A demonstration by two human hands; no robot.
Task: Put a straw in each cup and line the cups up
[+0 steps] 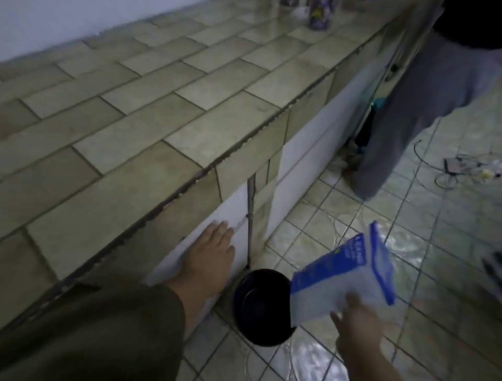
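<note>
My right hand [355, 323] grips a blue and white plastic bag [339, 277] low over the floor, tilted with its blue top edge up and to the right. What is inside the bag does not show. My left hand [209, 253] lies flat, fingers spread, against the white cupboard door [239, 209] under the tiled counter [152, 108]. A patterned purple cup [320, 16] stands far off at the counter's back right, and part of another cup [289, 2] is cut off by the top edge.
A black round bucket [262, 307] stands on the tiled floor between my hands, by the cupboard's foot. Another person in grey trousers [423, 103] stands at the counter's right end. Cables and small devices [461, 168] lie on the floor at right.
</note>
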